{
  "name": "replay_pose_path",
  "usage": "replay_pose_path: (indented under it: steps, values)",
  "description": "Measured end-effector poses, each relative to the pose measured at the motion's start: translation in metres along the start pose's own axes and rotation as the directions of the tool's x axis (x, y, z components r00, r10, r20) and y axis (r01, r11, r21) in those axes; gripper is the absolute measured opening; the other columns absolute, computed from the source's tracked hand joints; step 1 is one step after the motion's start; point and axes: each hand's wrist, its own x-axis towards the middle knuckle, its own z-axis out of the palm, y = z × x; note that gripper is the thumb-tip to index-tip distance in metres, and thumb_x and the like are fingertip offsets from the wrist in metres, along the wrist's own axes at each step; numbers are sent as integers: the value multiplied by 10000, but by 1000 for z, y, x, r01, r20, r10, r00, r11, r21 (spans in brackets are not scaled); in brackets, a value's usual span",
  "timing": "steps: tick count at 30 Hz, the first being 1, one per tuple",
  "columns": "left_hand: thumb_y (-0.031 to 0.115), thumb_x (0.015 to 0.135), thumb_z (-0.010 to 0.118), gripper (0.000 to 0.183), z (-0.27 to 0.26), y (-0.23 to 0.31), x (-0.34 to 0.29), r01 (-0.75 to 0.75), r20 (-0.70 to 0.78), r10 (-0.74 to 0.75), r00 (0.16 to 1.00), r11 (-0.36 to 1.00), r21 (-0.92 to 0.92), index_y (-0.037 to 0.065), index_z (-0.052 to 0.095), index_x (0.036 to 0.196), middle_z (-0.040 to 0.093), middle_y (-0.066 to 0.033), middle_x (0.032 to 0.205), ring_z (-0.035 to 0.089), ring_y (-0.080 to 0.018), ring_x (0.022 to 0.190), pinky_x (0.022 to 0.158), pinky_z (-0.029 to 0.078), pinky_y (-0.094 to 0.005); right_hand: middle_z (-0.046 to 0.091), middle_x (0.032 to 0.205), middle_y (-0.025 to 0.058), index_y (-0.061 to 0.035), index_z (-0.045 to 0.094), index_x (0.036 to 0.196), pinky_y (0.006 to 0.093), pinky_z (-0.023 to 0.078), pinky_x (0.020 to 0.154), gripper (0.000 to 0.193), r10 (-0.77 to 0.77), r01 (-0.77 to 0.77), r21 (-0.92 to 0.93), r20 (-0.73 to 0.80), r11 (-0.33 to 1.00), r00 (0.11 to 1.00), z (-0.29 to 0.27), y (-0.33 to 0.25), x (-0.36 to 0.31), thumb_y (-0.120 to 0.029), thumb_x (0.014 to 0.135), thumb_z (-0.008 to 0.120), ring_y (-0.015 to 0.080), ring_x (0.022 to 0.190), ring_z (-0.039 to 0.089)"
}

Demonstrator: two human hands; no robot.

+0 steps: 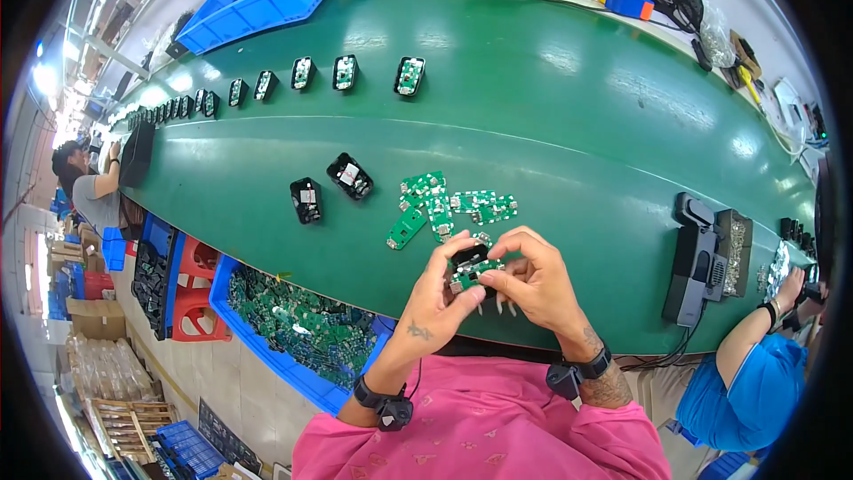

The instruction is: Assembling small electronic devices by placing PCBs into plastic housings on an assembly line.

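Gripping a black housing [469,255] in left hand [434,300], pinching a green circuit board [466,279] beside it with right hand [538,286], above a green table [551,142]. Strewn with loose boards [437,206]; lined beyond with filled housings [410,76]; flanked below by a blue bin [281,370] and red stools [188,302].

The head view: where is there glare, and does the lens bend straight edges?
Head view: whitish glare patches lie on the green table, mostly toward its far side; a light at far left burns out white. Head view: the table's far edge curves, and the corners are black. Head view: the loose circuit boards look fairly clear.
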Motion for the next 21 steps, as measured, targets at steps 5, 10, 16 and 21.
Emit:
replay_pose_path:
  steps: [5,10,16,21]
  values:
    - [-27,949,559,579,6,-1,5,116,-1,-117,993,990,-84,41,356,1487,533,-108,1315,561,-132,1132,915,504,-272,519,1131,64,-54,703,1010,246,485,651,200,-157,124,-309,-84,943,984,1,-5,-5,-32,817,751,116,814,600]
    - [-15,967,555,517,19,-3,7,96,-20,-97,995,994,-44,29,405,1460,591,-99,1209,596,-116,1056,887,516,-257,550,1245,102,-77,753,929,346,448,862,120,-350,275,-439,-99,855,931,5,-6,-5,-84,810,739,241,1141,488]
    - [-18,964,560,466,24,-7,8,41,-72,-42,997,999,-14,17,452,1416,594,-85,1205,599,-112,1046,878,515,-249,568,1223,97,-83,754,933,391,462,884,115,-418,265,-487,-236,832,877,10,1,-19,-90,819,739,294,1160,484]
    - [-25,954,572,478,28,6,7,-16,-104,15,994,1000,-16,15,448,1414,578,-82,1230,586,-113,1073,854,506,-234,561,1230,90,-118,765,934,376,436,869,132,-483,318,-518,-221,794,847,9,4,-24,-112,801,762,272,1131,480]
